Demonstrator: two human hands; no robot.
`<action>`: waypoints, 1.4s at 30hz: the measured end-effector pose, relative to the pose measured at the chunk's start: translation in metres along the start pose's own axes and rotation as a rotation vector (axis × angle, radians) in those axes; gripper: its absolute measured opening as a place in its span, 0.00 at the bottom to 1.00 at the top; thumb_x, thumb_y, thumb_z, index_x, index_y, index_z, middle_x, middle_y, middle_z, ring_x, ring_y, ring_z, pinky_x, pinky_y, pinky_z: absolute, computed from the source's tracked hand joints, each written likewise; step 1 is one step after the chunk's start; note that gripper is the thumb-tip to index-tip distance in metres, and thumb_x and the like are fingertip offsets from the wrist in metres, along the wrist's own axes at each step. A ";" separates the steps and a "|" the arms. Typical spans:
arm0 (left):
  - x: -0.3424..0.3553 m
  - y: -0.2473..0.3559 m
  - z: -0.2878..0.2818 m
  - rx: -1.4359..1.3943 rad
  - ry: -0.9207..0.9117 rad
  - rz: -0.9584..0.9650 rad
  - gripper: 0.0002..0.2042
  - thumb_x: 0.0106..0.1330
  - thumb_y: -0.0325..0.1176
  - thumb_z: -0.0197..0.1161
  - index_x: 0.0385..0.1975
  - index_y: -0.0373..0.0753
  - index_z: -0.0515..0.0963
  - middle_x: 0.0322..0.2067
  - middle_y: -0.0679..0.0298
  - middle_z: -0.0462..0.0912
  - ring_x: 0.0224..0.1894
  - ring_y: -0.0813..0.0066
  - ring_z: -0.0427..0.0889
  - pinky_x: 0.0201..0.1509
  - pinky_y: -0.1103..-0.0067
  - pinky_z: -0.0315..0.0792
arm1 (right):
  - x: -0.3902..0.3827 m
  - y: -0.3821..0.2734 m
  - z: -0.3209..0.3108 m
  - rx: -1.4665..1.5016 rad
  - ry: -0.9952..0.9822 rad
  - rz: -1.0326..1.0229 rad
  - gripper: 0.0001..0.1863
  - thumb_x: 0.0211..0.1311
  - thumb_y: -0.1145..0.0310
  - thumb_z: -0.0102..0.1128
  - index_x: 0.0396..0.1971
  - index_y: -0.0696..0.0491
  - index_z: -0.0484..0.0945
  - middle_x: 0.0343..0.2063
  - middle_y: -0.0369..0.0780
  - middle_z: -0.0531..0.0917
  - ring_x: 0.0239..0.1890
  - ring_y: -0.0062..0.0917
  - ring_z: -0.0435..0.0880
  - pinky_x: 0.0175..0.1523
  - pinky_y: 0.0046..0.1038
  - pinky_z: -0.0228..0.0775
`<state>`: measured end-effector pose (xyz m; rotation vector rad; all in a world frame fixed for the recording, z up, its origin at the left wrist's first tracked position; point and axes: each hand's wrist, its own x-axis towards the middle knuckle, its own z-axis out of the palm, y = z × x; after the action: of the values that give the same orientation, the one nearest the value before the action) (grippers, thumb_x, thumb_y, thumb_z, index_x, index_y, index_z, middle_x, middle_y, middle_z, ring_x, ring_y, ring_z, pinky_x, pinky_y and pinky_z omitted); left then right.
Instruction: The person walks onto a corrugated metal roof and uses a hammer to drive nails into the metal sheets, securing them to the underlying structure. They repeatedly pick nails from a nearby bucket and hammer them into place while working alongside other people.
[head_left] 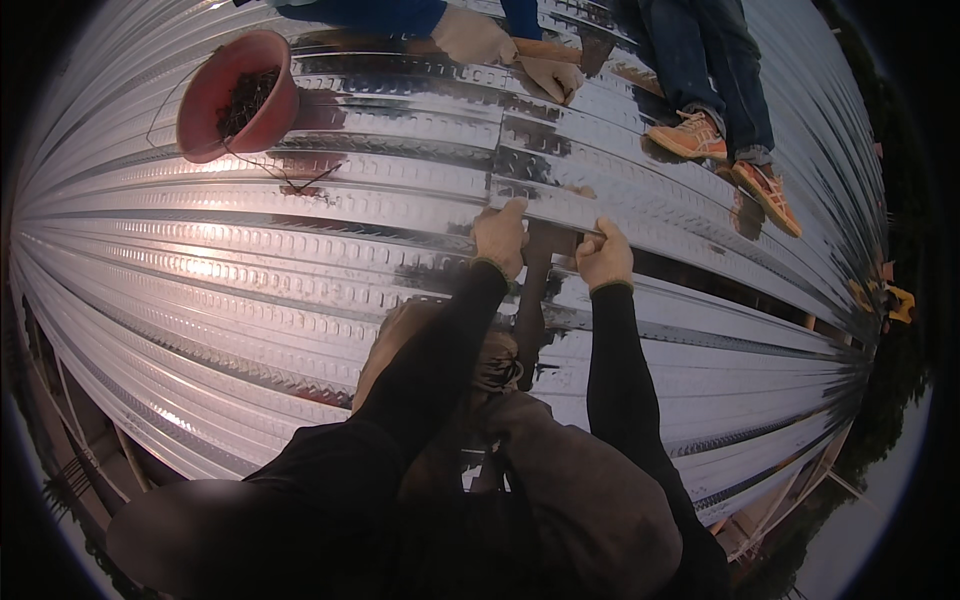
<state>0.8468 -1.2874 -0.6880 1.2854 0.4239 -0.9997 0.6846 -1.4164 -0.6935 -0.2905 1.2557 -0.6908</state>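
Observation:
My left hand, in a pale work glove, is closed on the edge of a ribbed metal decking sheet. A short way to the right, my right hand, also gloved, has its fingers curled on the same edge. Below and between the hands a dark opening shows a brownish beam. Across from me, a co-worker's gloved hands are at a wooden-handled tool, seemingly a hammer; its dark head lies beside the right one.
A red bucket with a wire handle holds small dark metal pieces, left of the co-worker. Another person in jeans and orange shoes stands at upper right. A long dark gap runs rightward between sheets. Something yellow is at the far right edge.

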 end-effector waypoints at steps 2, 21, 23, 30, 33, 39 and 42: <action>0.001 -0.001 0.000 -0.006 -0.004 0.000 0.17 0.65 0.39 0.76 0.35 0.27 0.83 0.31 0.60 0.81 0.26 0.73 0.78 0.25 0.72 0.73 | -0.010 -0.002 0.009 -0.017 0.048 -0.003 0.07 0.80 0.64 0.65 0.40 0.51 0.81 0.29 0.31 0.79 0.29 0.15 0.74 0.28 0.19 0.67; 0.002 -0.003 0.000 -0.018 -0.002 0.000 0.20 0.64 0.40 0.76 0.36 0.25 0.80 0.35 0.58 0.78 0.25 0.74 0.76 0.24 0.72 0.71 | -0.008 0.000 0.008 0.015 0.085 -0.010 0.08 0.75 0.64 0.72 0.43 0.51 0.83 0.32 0.35 0.80 0.28 0.19 0.74 0.28 0.21 0.65; 0.001 -0.002 0.001 -0.030 0.000 -0.011 0.19 0.64 0.39 0.75 0.37 0.26 0.79 0.35 0.59 0.77 0.25 0.74 0.75 0.24 0.72 0.71 | -0.009 -0.001 0.008 -0.022 0.054 -0.011 0.07 0.80 0.64 0.65 0.42 0.51 0.82 0.30 0.32 0.78 0.28 0.15 0.74 0.28 0.20 0.67; -0.001 -0.001 0.001 -0.060 -0.002 -0.029 0.19 0.64 0.38 0.75 0.42 0.28 0.79 0.37 0.60 0.76 0.25 0.75 0.74 0.24 0.73 0.70 | 0.012 0.007 -0.011 -0.149 0.005 -0.094 0.09 0.77 0.62 0.70 0.44 0.52 0.84 0.32 0.35 0.79 0.30 0.19 0.74 0.29 0.22 0.67; 0.001 -0.002 0.002 -0.043 0.025 -0.026 0.18 0.64 0.38 0.75 0.42 0.29 0.79 0.36 0.60 0.76 0.26 0.75 0.74 0.25 0.73 0.71 | 0.017 0.007 -0.015 -0.207 -0.049 -0.123 0.09 0.77 0.63 0.71 0.44 0.52 0.84 0.33 0.35 0.79 0.30 0.19 0.74 0.29 0.22 0.67; 0.001 -0.001 0.001 -0.026 0.001 -0.035 0.17 0.65 0.38 0.75 0.41 0.29 0.80 0.34 0.62 0.76 0.26 0.75 0.74 0.25 0.73 0.71 | 0.007 0.003 -0.005 -0.071 0.070 -0.042 0.08 0.76 0.64 0.71 0.44 0.52 0.84 0.33 0.35 0.80 0.29 0.18 0.74 0.29 0.22 0.66; 0.000 -0.001 0.001 -0.042 -0.009 -0.037 0.17 0.65 0.37 0.75 0.40 0.29 0.80 0.33 0.63 0.76 0.26 0.75 0.75 0.25 0.73 0.72 | 0.004 0.005 -0.003 -0.198 0.045 -0.103 0.08 0.77 0.64 0.71 0.43 0.51 0.83 0.32 0.33 0.80 0.29 0.17 0.74 0.28 0.21 0.65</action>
<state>0.8462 -1.2882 -0.6884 1.2386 0.4607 -1.0219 0.6842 -1.4147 -0.6997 -0.5075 1.3614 -0.6644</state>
